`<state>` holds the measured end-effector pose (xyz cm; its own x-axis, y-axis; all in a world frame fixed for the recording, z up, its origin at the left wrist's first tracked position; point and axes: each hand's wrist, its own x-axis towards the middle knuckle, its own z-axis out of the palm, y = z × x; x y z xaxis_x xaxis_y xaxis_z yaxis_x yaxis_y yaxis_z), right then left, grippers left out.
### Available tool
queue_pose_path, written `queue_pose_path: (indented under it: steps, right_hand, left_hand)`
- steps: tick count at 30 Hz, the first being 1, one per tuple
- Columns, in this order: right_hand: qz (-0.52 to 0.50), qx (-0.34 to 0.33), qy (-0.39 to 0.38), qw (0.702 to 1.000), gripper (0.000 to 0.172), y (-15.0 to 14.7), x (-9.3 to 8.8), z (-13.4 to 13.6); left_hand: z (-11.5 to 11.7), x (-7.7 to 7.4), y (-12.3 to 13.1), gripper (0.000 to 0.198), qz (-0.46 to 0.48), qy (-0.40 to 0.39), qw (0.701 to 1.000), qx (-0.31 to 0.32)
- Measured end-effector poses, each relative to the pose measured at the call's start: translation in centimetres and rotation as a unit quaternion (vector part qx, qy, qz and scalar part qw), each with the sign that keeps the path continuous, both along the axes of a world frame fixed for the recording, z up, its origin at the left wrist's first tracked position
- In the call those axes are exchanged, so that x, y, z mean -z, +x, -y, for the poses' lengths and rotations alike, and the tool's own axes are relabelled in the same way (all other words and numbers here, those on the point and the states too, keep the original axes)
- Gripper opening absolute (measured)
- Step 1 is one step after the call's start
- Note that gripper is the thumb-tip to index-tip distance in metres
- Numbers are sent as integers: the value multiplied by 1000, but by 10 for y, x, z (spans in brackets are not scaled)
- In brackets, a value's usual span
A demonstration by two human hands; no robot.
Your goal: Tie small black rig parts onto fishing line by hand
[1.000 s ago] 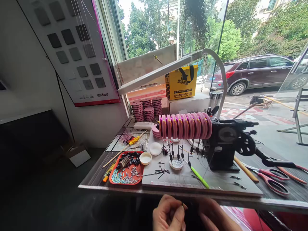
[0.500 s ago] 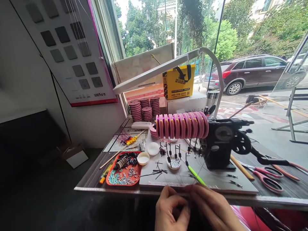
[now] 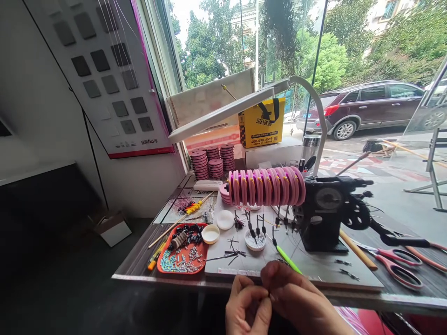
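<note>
My left hand (image 3: 246, 307) and my right hand (image 3: 296, 302) meet at the front edge of the table, fingertips pinched together on something tiny and dark that I cannot make out. Just beyond them lies a grey work mat (image 3: 314, 267) with a green-tipped float (image 3: 288, 260) and small black pieces. A row of pink line spools (image 3: 267, 186) sits on a black hand-crank winder (image 3: 326, 216), with thin lines and small weights hanging under the spools.
A red tray (image 3: 183, 256) of beads and small parts lies at the left, with white caps (image 3: 211, 234) beside it. Pink-handled scissors (image 3: 398, 267) lie at the right. A white desk lamp (image 3: 244, 104) arches over the table; spool stacks (image 3: 211, 163) and a yellow box (image 3: 262, 122) stand behind.
Both hands have risen from below the table edge to the front of the mat and closed together, fingertips now touching. The view shifted slightly.
</note>
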<state>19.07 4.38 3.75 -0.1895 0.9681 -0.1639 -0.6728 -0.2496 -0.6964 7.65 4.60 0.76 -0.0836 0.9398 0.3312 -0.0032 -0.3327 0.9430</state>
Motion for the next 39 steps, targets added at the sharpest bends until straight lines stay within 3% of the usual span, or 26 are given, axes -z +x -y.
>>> queue_pose_path:
  steps: [3, 6, 9, 13, 21, 27, 35, 39]
  right_hand:
    - [10, -12, -28, 999, 21, 1, 9, -1]
    - [62, -39, 18, 997, 26, 6, 18, 0]
    - [133, -17, 66, 989, 34, 9, 22, 0]
    - [156, 9, 85, 984, 35, 9, 27, 1]
    - [29, -26, 1, 999, 38, 5, 26, 4]
    - [-3, -29, 4, 1000, 38, 2, 34, 5]
    - [175, -12, 57, 983, 42, 14, 24, 1]
    - [177, 6, 43, 983, 44, 12, 22, 3]
  left_hand:
    - [-1, 2, 1, 38, 56, -67, 996, 29]
    - [1, 1, 2, 40, 66, -91, 993, 45]
    - [2, -2, 2, 41, 52, -94, 993, 43]
    - [1, -5, 0, 44, 34, -99, 994, 40]
    - [1, -7, 0, 48, 12, -109, 992, 65]
    - [1, -3, 1, 43, 18, -99, 993, 63]
    - [2, -5, 2, 41, -7, -82, 996, 43]
    - [0, -4, -1, 44, -39, -75, 995, 56]
